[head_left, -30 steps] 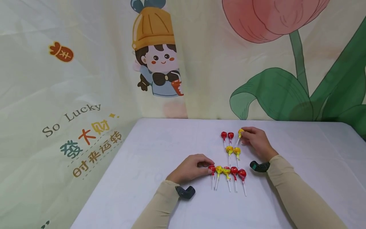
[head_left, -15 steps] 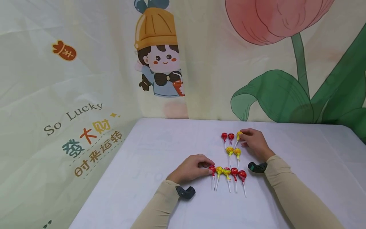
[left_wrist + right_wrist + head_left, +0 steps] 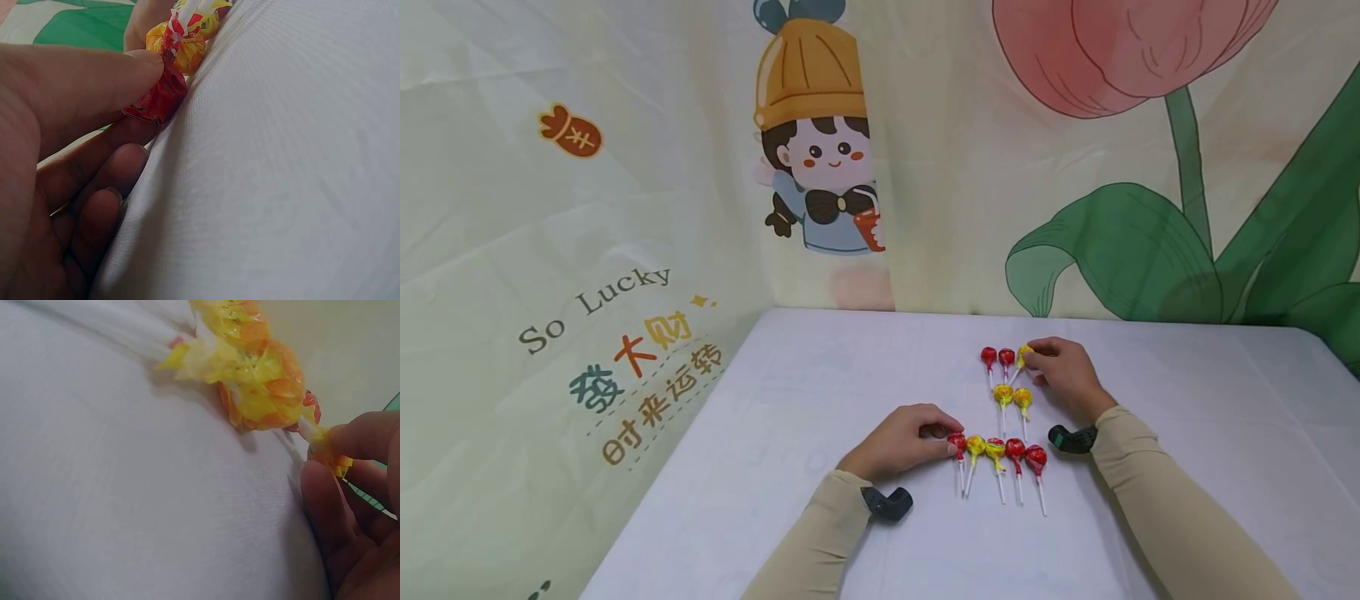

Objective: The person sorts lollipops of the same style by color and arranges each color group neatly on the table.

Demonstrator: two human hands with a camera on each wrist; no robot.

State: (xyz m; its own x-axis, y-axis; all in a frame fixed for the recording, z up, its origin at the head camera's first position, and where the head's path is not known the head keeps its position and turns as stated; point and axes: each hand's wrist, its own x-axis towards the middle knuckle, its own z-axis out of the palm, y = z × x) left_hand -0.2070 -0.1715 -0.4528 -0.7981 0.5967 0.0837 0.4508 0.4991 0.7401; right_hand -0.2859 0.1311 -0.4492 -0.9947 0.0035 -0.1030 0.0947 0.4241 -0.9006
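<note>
My left hand (image 3: 904,440) pinches the head of a red-wrapped lollipop (image 3: 164,99) at the left end of the front row. Beside it in that row lie a yellow lollipop (image 3: 975,446), a mixed yellow and red one (image 3: 995,451) and two red ones (image 3: 1015,451), sticks toward me. At the back, my right hand (image 3: 1065,372) pinches a yellow lollipop (image 3: 330,453) between thumb and finger, its stick slanting down to the left. Left of it lie two red lollipops (image 3: 988,356). Between the rows are two yellow lollipops (image 3: 1003,395), the nearer of them large in the right wrist view.
A white cloth (image 3: 760,433) covers the table, whose back edge meets a printed curtain (image 3: 940,167) with a tulip and a cartoon figure. Black wrist bands (image 3: 886,504) sit on both forearms, over beige sleeves.
My right hand has shifted slightly left with its yellow lollipop, bringing it closer to the two red ones, and the stick slants more. The left hand stays on its red lollipop.
</note>
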